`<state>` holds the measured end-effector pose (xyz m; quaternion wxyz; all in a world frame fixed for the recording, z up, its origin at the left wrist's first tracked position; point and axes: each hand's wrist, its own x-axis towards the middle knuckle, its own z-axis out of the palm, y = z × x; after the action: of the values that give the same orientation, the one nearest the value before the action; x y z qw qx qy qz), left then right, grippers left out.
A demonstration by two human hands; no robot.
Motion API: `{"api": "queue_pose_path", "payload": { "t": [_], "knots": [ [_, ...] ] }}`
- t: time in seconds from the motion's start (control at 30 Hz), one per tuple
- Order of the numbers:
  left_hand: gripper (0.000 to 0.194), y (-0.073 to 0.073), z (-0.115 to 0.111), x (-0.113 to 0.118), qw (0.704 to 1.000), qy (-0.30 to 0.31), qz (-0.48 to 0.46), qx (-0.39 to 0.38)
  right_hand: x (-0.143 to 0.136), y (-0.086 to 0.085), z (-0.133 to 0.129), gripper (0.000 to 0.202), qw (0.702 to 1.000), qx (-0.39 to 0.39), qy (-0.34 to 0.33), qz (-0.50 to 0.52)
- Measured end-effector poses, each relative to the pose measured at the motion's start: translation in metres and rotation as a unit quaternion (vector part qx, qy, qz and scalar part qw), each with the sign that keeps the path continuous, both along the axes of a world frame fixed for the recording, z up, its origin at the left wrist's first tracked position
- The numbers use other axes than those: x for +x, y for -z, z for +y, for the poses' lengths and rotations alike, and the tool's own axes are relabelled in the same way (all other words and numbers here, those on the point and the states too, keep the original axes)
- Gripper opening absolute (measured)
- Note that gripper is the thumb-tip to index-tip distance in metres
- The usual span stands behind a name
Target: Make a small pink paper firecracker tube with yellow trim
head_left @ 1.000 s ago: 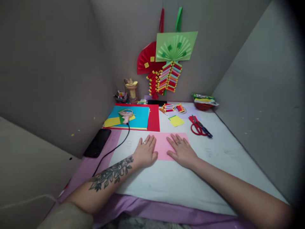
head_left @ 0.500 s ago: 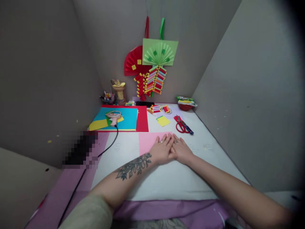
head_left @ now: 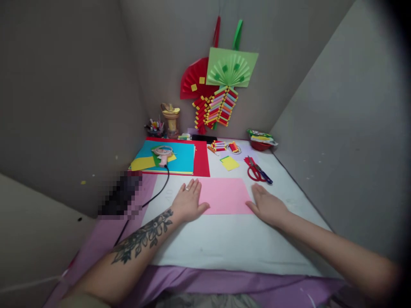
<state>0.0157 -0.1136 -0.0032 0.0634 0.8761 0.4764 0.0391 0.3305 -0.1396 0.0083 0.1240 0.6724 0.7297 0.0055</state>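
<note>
A pink sheet of paper [head_left: 226, 196] lies flat on the white table covering [head_left: 218, 244] in front of me. My left hand [head_left: 189, 202] rests open along its left edge, with the thumb touching the lower left corner and a ring on one finger. On the opposite side my right hand [head_left: 268, 204] lies open, its thumb at the lower right corner of the sheet. Neither hand grips anything. Beyond my right hand are red-handled scissors [head_left: 255, 173] and a dark blue-handled cutting tool [head_left: 266, 176].
Coloured sheets [head_left: 183, 159] are stacked at the back left, with a pink glue gun [head_left: 163, 159] and its black cord on top. Yellow paper [head_left: 230, 163] and small paper rolls [head_left: 218, 146] lie behind the pink sheet. Paper fan decorations [head_left: 229, 70] hang on the wall.
My hands have moved apart from the middle of the pink paper, left hand to its left edge and right hand to its right edge. The view has shifted slightly left.
</note>
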Motion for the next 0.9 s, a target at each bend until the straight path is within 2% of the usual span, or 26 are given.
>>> {"api": "queue_pose_path", "payload": {
  "t": [0.03, 0.07, 0.1, 0.13, 0.2, 0.23, 0.3, 0.37, 0.43, 0.5, 0.63, 0.77, 0.83, 0.9],
  "knots": [
    [0.081, 0.000, -0.001, 0.000, 1.000, 0.000, 0.000, -0.002, 0.000, -0.012, 0.001, 0.054, 0.996, -0.040, 0.068, -0.032],
    [0.081, 0.000, -0.001, 0.001, 1.000, -0.001, -0.001, -0.003, -0.003, -0.024, 0.004, 0.046, 0.990, -0.090, 0.093, -0.061],
    [0.082, 0.000, -0.002, 0.001, 1.000, -0.003, -0.001, -0.004, -0.008, -0.035, 0.007, 0.039, 0.987, -0.103, 0.088, -0.082],
    [0.082, -0.001, -0.002, 0.002, 1.000, -0.004, -0.002, -0.004, -0.017, -0.045, 0.011, 0.035, 0.990, -0.087, 0.063, -0.091],
    [0.081, -0.003, -0.003, 0.002, 1.000, -0.009, -0.001, -0.003, -0.046, -0.054, 0.020, 0.036, 0.998, -0.016, -0.033, -0.054],
    [0.081, -0.004, -0.004, 0.002, 1.000, -0.009, -0.001, -0.002, -0.064, -0.053, 0.025, 0.040, 0.997, 0.015, -0.075, -0.010],
    [0.080, -0.006, -0.005, 0.002, 1.000, -0.006, -0.002, -0.002, -0.101, -0.040, 0.033, 0.048, 0.981, 0.065, -0.147, 0.105],
    [0.077, -0.007, -0.006, 0.002, 1.000, -0.003, -0.005, -0.001, -0.130, -0.018, 0.040, 0.055, 0.963, 0.055, -0.197, 0.177],
    [0.073, -0.007, -0.007, 0.001, 1.000, -0.006, -0.005, 0.001, -0.142, 0.005, 0.043, 0.059, 0.958, 0.035, -0.206, 0.194],
    [0.071, -0.007, -0.008, 0.000, 1.000, -0.010, 0.001, 0.005, -0.135, 0.022, 0.043, 0.063, 0.960, 0.031, -0.206, 0.186],
    [0.072, -0.018, -0.006, 0.006, 0.999, -0.014, 0.029, -0.003, -0.083, 0.037, 0.037, 0.064, 0.975, 0.068, -0.145, 0.155],
    [0.080, -0.033, -0.002, 0.043, 0.995, -0.062, 0.081, 0.008, -0.042, 0.043, 0.031, 0.061, 0.984, 0.099, -0.086, 0.122],
    [0.081, -0.033, 0.002, 0.068, 0.999, -0.002, 0.039, 0.037, -0.036, 0.047, 0.030, 0.059, 0.984, 0.107, -0.086, 0.114],
    [0.079, -0.026, 0.007, 0.088, 0.996, 0.090, -0.016, 0.019, -0.036, 0.049, 0.030, 0.057, 0.983, 0.113, -0.092, 0.113]
  ]
}}
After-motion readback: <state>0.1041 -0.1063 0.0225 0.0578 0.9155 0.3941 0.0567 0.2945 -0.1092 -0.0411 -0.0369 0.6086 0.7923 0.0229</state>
